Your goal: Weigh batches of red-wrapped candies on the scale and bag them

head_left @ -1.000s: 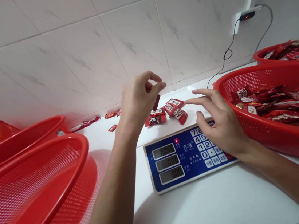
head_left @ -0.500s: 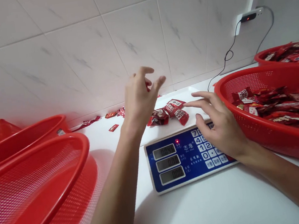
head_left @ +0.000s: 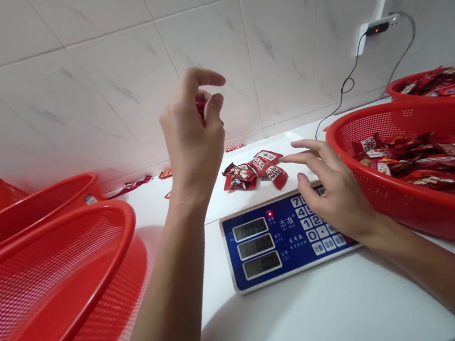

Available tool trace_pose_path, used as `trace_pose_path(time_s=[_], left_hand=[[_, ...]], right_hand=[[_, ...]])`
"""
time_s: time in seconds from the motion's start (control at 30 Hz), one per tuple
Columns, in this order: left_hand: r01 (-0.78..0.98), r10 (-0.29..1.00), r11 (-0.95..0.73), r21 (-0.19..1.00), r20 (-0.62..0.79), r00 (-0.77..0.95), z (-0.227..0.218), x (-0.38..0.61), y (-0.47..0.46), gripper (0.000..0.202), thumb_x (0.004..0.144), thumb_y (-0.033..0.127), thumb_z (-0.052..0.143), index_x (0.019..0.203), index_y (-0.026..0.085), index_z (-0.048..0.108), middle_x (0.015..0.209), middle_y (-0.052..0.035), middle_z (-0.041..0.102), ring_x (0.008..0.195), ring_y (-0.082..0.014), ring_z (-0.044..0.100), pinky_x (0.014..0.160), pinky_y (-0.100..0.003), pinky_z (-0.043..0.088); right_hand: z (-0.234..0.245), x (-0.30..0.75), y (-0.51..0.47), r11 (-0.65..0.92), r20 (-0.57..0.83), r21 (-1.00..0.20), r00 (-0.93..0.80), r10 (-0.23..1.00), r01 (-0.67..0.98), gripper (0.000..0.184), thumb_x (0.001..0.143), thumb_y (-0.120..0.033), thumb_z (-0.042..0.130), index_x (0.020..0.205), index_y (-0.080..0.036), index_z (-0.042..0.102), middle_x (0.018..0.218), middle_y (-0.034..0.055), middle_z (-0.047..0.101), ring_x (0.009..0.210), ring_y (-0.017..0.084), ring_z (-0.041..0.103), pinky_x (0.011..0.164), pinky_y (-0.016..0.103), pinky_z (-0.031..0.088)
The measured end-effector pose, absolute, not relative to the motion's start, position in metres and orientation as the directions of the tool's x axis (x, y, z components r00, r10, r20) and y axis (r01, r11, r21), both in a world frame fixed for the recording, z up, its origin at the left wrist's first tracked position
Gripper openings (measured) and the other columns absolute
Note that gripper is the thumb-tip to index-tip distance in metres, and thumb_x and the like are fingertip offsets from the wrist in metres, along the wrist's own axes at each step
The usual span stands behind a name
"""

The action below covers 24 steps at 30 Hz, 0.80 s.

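Observation:
My left hand (head_left: 193, 138) is raised above the counter with its fingers curled in a pinch; a scrap of a red candy packet (head_left: 200, 106) shows between them. Below it, a small heap of red candy packets (head_left: 253, 171) lies on the white platform of an electronic scale (head_left: 258, 245) with a blue keypad panel. My right hand (head_left: 333, 190) hovers over the keypad's right side, fingers spread and holding nothing, index finger reaching towards the heap.
A red mesh basket (head_left: 408, 208) full of candy packets stands at the right, with another (head_left: 398, 83) behind it. Stacked red baskets (head_left: 76, 263) fill the left. Loose packets (head_left: 165, 174) lie along the tiled wall. A wall socket (head_left: 376, 26) trails a black cable.
My left hand opened over the heap, then rose and moved left, closing into a pinch with red showing. One more packet lies on the heap. My right hand has barely moved.

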<state>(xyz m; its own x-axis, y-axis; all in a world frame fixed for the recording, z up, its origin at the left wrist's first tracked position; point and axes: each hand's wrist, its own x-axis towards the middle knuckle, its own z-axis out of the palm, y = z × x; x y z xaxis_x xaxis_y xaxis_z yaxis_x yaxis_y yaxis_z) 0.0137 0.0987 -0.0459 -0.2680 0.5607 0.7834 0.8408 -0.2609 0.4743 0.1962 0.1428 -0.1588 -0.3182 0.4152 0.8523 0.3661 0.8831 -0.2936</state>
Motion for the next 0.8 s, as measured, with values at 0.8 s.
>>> trace_pose_path(time_s=[0.8], left_hand=[[0.706,0.795,-0.302,0.64,0.578,-0.183,-0.062,0.023,0.112,0.022,0.1,0.031,0.053,0.12,0.026,0.06,0.126,-0.0062,0.066,0.115,-0.0184,0.062,0.078,-0.024,0.051]], right_hand=[[-0.158,0.197,0.144,0.889,0.856,-0.281,-0.326,0.402,0.361,0.036,0.088,-0.006,0.05,0.117,-0.022,0.064,0.129,0.0114,0.059,0.12,0.029,0.06,0.101,0.053,0.051]])
